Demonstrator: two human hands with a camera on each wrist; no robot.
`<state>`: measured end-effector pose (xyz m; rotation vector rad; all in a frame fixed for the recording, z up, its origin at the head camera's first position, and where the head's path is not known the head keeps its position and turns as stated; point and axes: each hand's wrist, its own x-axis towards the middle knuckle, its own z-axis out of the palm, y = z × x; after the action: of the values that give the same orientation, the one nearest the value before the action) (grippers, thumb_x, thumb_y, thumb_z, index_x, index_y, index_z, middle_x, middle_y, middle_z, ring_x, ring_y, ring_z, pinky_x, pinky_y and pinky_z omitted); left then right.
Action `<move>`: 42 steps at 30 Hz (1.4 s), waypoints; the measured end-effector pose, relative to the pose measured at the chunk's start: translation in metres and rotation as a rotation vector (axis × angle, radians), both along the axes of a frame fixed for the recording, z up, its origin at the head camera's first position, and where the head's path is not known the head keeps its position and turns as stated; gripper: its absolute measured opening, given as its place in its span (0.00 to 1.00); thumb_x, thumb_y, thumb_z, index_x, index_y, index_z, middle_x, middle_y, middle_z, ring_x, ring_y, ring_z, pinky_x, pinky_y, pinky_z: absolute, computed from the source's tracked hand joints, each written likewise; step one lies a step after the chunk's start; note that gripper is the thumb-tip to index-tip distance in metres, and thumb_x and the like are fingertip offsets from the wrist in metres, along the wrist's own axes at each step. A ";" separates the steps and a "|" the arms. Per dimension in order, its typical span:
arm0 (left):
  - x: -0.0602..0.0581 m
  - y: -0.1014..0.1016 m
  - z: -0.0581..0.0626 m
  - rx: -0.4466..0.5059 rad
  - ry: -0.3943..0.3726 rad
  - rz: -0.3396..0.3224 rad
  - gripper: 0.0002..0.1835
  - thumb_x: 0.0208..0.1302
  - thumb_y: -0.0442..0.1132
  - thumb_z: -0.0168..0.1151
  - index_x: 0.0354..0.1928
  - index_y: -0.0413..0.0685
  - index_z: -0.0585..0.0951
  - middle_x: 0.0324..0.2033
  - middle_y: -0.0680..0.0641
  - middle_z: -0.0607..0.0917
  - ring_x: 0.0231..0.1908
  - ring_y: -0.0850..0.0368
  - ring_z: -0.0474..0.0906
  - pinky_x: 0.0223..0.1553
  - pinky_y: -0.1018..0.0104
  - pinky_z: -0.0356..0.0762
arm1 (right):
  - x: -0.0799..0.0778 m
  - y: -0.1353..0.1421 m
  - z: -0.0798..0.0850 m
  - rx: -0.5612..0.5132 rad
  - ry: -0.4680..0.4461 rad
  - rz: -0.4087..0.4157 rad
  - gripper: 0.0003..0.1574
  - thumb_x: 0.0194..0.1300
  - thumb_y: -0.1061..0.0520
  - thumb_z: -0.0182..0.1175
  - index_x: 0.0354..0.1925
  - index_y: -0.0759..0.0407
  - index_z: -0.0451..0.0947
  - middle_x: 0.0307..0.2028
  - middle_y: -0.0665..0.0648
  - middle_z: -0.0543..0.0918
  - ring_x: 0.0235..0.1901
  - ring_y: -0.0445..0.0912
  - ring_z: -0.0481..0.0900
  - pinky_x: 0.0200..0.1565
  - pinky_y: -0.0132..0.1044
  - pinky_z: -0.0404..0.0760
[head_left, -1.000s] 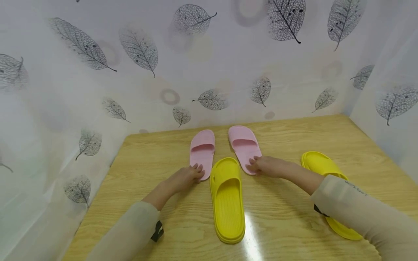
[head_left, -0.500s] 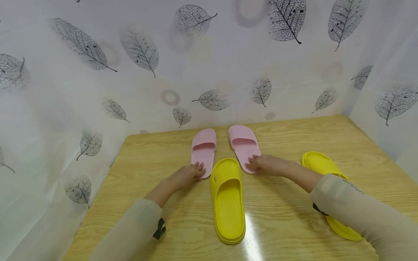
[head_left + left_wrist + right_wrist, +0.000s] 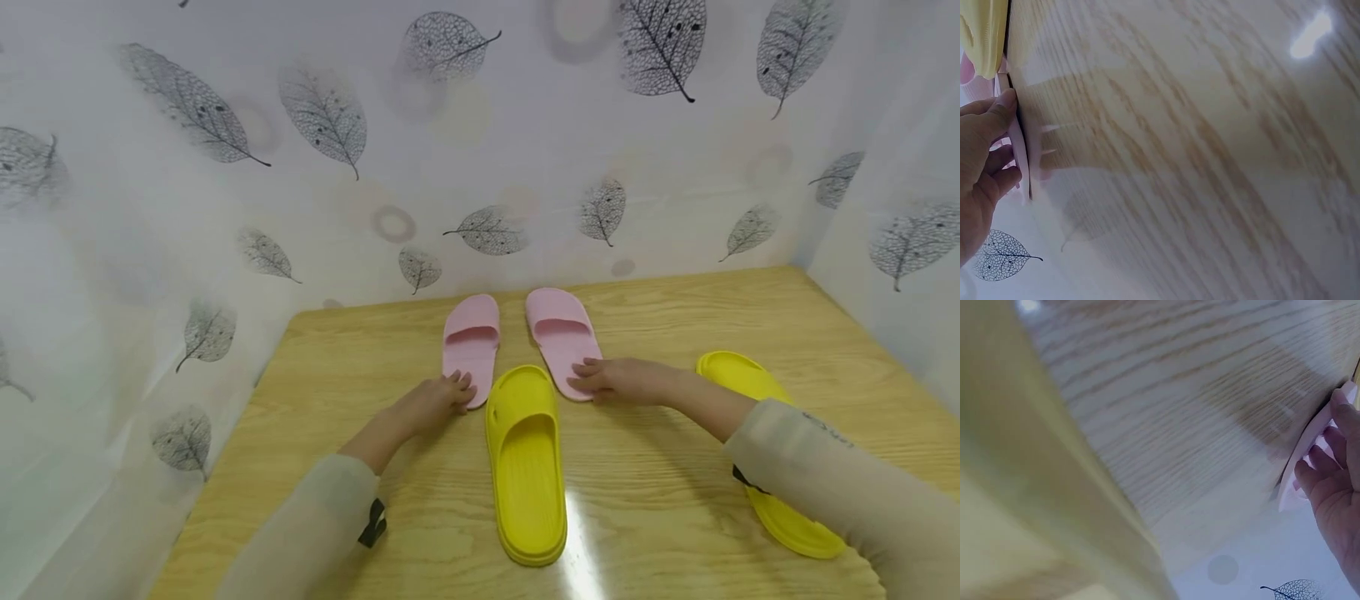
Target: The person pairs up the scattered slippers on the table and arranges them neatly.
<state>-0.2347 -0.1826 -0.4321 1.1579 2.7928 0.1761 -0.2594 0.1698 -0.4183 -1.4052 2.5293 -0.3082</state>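
Observation:
Two pink slippers stand side by side near the back of the wooden surface, toes pointing away. My left hand (image 3: 435, 402) holds the heel of the left pink slipper (image 3: 472, 354), thumb at its edge and fingertips on the insole in the left wrist view. On the right pink slipper (image 3: 561, 342), my right hand (image 3: 628, 381) grips the heel; the right wrist view has the thumb at the rim and the other fingers bent over the footbed. A yellow slipper (image 3: 528, 475) lies between my arms, its toe close to both pink heels.
Another yellow slipper (image 3: 738, 375) lies at the right, partly hidden under my right sleeve (image 3: 825, 475). A white curtain (image 3: 510, 167) printed with leaves surrounds the back and sides of the wooden surface (image 3: 345, 358).
The left pink slipper has slid slightly forward and to the right with my left hand. The right pink slipper has shifted forward a little. The yellow slippers stay in place.

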 end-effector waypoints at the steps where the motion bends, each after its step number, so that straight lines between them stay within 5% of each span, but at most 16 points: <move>1: 0.000 0.000 -0.001 -0.005 0.009 -0.002 0.18 0.67 0.36 0.54 0.57 0.40 0.78 0.59 0.33 0.73 0.60 0.36 0.69 0.58 0.46 0.69 | -0.001 0.001 0.000 0.005 -0.006 0.002 0.25 0.67 0.62 0.55 0.61 0.65 0.70 0.62 0.71 0.68 0.63 0.68 0.63 0.59 0.59 0.66; 14: -0.003 0.001 0.001 0.025 -0.041 0.016 0.19 0.68 0.36 0.54 0.58 0.38 0.76 0.61 0.33 0.71 0.62 0.35 0.66 0.60 0.46 0.66 | -0.009 0.002 -0.003 -0.028 -0.067 0.016 0.25 0.67 0.62 0.55 0.61 0.67 0.69 0.63 0.72 0.66 0.64 0.69 0.60 0.60 0.60 0.63; 21: -0.005 0.002 0.000 0.025 -0.034 0.013 0.19 0.68 0.36 0.54 0.59 0.39 0.75 0.62 0.34 0.71 0.62 0.36 0.66 0.61 0.46 0.64 | -0.013 0.000 -0.003 -0.077 -0.021 0.065 0.24 0.65 0.63 0.57 0.59 0.70 0.71 0.60 0.74 0.69 0.61 0.71 0.63 0.59 0.61 0.65; 36: -0.009 0.004 -0.001 0.070 -0.113 0.091 0.19 0.68 0.36 0.54 0.60 0.41 0.74 0.64 0.36 0.68 0.65 0.38 0.62 0.64 0.47 0.61 | -0.021 -0.007 0.000 -0.060 -0.114 0.044 0.25 0.66 0.62 0.56 0.60 0.69 0.69 0.62 0.74 0.66 0.64 0.70 0.59 0.62 0.62 0.60; 42: -0.010 0.004 -0.006 0.110 -0.116 0.103 0.20 0.69 0.36 0.52 0.61 0.41 0.72 0.65 0.37 0.66 0.67 0.40 0.60 0.66 0.49 0.57 | -0.025 -0.010 -0.001 -0.060 -0.058 0.073 0.24 0.65 0.64 0.57 0.59 0.69 0.71 0.60 0.74 0.68 0.62 0.70 0.63 0.60 0.60 0.63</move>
<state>-0.2446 -0.1787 -0.4380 0.9904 2.7712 0.3975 -0.2846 0.1602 -0.4192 -1.4840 2.4351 -0.4094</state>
